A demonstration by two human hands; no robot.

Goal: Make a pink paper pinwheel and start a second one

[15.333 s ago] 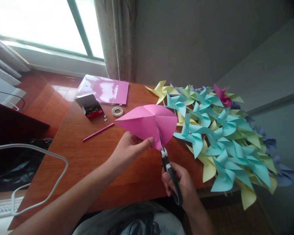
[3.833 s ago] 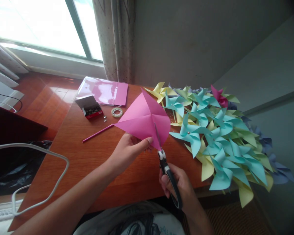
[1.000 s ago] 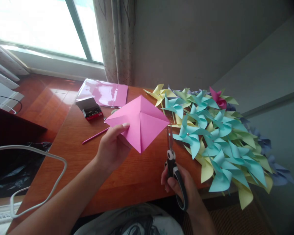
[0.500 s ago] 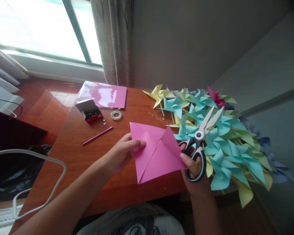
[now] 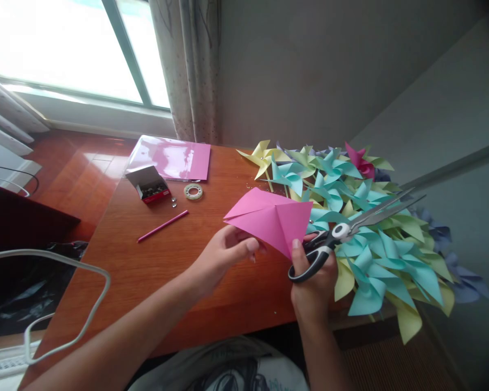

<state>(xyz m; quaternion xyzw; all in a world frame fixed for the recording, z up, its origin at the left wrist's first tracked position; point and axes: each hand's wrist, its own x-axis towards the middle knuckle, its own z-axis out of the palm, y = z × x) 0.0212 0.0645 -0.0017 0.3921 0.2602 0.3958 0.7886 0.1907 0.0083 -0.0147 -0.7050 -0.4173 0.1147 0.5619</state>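
A square of pink paper (image 5: 269, 214), with slits running in from its corners, is held tilted above the table. My right hand (image 5: 314, 274) pinches its lower right corner under the thumb. The same hand also holds scissors (image 5: 340, 232) by their black-and-white handles, the blades spread a little and pointing right. Just below the paper's lower left edge is my left hand (image 5: 224, 255), its thumb stretched out and off the sheet. The left fingers are partly hidden near the paper's edge and look loose, gripping nothing.
Pinwheels (image 5: 367, 260) in turquoise, yellow and other colours are heaped on the table's right. Toward the back left are a plastic-wrapped pink paper pack (image 5: 175, 157), a small open box (image 5: 152, 190), a tape roll (image 5: 193, 191) and a pink stick (image 5: 163, 226). A white cable (image 5: 100, 293) crosses at left.
The paper has turned and risen slightly, with a different corner now under my right thumb. My left hand has let go of its left side. The scissors have swung clockwise, blades pointing right.
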